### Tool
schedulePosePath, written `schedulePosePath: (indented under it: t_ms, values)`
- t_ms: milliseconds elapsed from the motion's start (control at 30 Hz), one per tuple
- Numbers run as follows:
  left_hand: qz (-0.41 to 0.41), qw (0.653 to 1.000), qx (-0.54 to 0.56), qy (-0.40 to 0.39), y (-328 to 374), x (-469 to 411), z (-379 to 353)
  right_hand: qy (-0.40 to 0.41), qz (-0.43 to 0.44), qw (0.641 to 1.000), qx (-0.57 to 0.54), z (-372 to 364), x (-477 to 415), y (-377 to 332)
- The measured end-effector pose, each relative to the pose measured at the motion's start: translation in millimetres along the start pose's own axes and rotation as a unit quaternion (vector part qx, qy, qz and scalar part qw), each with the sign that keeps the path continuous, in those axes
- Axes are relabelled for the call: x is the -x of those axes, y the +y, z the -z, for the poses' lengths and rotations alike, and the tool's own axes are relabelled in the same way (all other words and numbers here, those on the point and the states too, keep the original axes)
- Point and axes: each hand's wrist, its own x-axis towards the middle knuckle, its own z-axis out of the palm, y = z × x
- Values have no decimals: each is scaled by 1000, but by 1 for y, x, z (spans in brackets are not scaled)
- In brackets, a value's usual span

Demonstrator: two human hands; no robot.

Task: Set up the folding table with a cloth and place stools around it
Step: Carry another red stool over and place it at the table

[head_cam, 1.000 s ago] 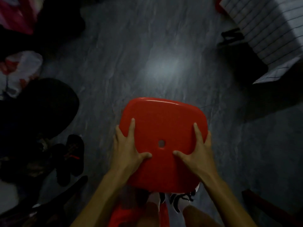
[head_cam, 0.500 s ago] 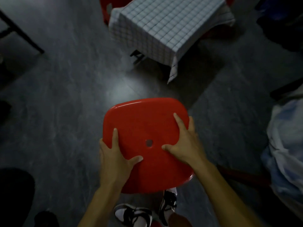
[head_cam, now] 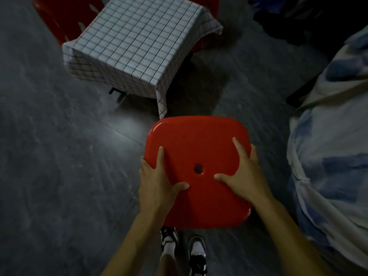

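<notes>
A dark grey marbled floor [head_cam: 59, 176] is filling most of the view, and a rumpled white-and-blue fabric heap [head_cam: 328, 156] is bulging in along the right side. Ahead, a low surface [head_cam: 117, 94], only its black leg showing, is standing under a white cloth with a thin dark check [head_cam: 139, 40]. The cloth is hanging down the sides, with one corner drooping just beyond the held seat. A glossy red plastic stool with a rounded square seat [head_cam: 195, 140] is being carried seat-up above the floor, near the surface's closest corner. Two more red plastic stools are peeking out behind the surface, one at the left [head_cam: 57, 18] and one at the right [head_cam: 201, 44]. The left hand [head_cam: 155, 182] and right hand [head_cam: 245, 176] are each gripping a side edge of the seat — thumb and forefinger lying on top, the other fingers wrapped over the rim. Black-and-white sneakers [head_cam: 197, 253] are showing below the seat, which has a small round hole [head_cam: 198, 169] in it.
</notes>
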Motion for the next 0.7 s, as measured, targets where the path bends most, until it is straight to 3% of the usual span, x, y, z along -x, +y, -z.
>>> schedulePosePath:
  t_ms: [367,700]
  values:
    - [-53,996,-7,-66,55,-130,-3,21,-60,998,-10,38,-106,-19]
    - [-63,996,-26,-57,124,-239,-39,9,-67,997,-25,76,-233,-2]
